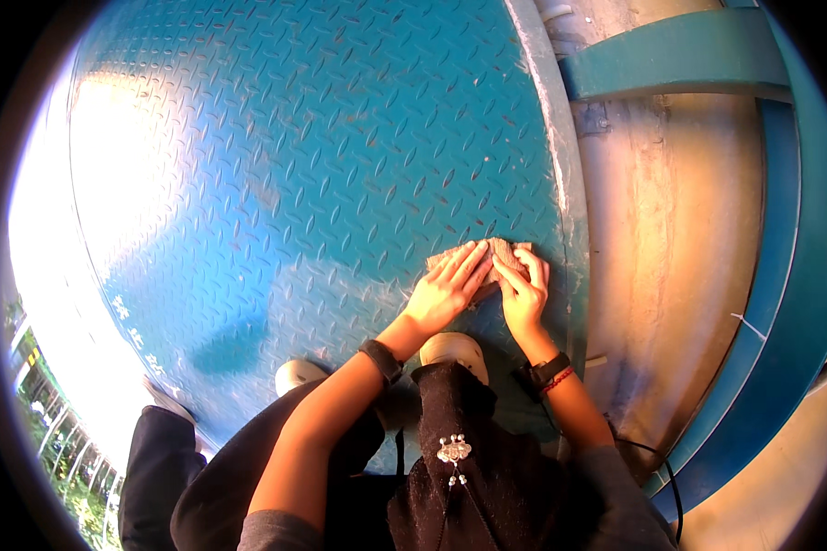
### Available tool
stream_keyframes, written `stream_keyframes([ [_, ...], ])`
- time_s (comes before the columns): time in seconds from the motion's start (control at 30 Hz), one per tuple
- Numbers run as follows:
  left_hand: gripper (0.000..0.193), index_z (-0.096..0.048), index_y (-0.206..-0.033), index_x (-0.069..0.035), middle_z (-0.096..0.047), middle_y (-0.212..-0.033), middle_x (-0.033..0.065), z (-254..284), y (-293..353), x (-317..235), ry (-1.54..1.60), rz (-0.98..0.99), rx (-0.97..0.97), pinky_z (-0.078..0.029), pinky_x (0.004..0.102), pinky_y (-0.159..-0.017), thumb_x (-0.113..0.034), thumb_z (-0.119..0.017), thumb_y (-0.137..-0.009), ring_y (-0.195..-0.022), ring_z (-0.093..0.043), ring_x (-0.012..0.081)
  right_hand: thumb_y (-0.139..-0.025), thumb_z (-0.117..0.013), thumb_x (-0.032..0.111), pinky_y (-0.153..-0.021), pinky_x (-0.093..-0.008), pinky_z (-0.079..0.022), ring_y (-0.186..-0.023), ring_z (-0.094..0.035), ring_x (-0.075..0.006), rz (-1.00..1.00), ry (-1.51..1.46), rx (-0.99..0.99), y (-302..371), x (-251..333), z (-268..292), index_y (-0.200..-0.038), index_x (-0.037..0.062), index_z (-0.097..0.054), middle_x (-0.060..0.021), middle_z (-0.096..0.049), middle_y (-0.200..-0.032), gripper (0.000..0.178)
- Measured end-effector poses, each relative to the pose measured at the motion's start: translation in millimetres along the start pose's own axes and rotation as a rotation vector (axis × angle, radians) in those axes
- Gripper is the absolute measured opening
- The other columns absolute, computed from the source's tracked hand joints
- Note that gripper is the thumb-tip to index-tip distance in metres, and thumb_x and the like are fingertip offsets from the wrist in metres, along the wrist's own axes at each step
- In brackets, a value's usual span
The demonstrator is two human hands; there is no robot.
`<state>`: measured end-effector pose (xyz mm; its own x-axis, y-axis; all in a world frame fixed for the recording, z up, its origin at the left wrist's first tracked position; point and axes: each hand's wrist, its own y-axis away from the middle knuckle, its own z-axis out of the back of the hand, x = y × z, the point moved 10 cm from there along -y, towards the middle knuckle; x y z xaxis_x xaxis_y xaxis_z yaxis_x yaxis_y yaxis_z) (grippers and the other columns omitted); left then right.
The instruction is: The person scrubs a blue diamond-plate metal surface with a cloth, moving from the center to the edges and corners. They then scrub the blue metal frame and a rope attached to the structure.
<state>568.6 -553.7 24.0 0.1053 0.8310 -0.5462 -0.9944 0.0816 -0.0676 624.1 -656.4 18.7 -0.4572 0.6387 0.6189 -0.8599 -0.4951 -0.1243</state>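
Note:
A folded brown cloth (503,248) lies on a blue metal plate with a raised diamond pattern (368,156), near the plate's right edge. My left hand (444,291) rests on the cloth from the left, its fingers stretched out flat and close together. At the cloth's right end, my right hand (526,292) has its fingers bent onto it, the thumb side toward my left hand. The two hands almost meet over the middle of the cloth. Part of the cloth is hidden under them.
A pale raised edge (565,174) borders the plate on the right. Beyond it are a concrete surface (657,230) and curved blue beams (680,57). My shoes (455,352) stand just below the cloth. Another person's dark trouser leg (156,468) shows at lower left, near railings (60,436).

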Motion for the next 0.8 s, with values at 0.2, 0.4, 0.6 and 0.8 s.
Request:
stream_keyframes([
  [0.2, 0.048, -0.051, -0.125, -0.007, -0.041, -0.138, 0.0125, 28, -47, 54, 0.029, 0.069, -0.166, -0.038, 0.0393, -0.101, -0.015, -0.056, -0.079, -0.125, -0.042, 0.0308, -0.069, -0.066, 0.000, -0.081, -0.0383, -0.046, -0.095, -0.054, -0.0303, 0.115, -0.050, -0.020, -82, 12, -25, -0.095, 0.0122, -0.071, -0.0092, -0.057, -0.103, 0.029],
  [0.4, 0.045, -0.051, -0.126, -0.016, -0.041, -0.139, 0.0065, 65, -131, 127, -0.337, 0.078, -0.226, -0.022, 0.0478, -0.108, -0.022, -0.055, -0.082, -0.130, -0.036, 0.0243, -0.067, -0.067, 0.001, -0.081, -0.0379, -0.044, -0.091, -0.053, -0.0293, 0.268, 0.024, -0.114, -205, 25, -56, -0.093, 0.0138, -0.071, -0.0079, -0.057, -0.100, 0.029],
  [0.6, 0.042, -0.052, -0.126, -0.014, -0.041, -0.139, 0.0089, 78, -164, 159, -0.304, 0.124, -0.269, -0.028, 0.0408, -0.107, -0.015, -0.050, -0.084, -0.130, -0.036, 0.0275, -0.064, -0.070, 0.002, -0.077, -0.0385, -0.043, -0.092, -0.053, -0.0265, 0.259, 0.051, -0.145, -252, 29, -66, -0.091, 0.0193, -0.072, -0.0031, -0.057, -0.100, 0.032],
  [0.8, 0.038, -0.055, -0.118, -0.003, -0.046, -0.133, 0.0174, 67, -144, 138, -0.173, 0.276, -0.373, -0.035, 0.0406, -0.103, -0.009, -0.052, -0.081, -0.123, -0.044, 0.0336, -0.072, -0.064, 0.005, -0.077, -0.0419, -0.042, -0.097, -0.053, -0.0278, 0.239, 0.110, -0.131, -232, 35, -60, -0.097, 0.0201, -0.069, -0.0038, -0.057, -0.107, 0.029],
])
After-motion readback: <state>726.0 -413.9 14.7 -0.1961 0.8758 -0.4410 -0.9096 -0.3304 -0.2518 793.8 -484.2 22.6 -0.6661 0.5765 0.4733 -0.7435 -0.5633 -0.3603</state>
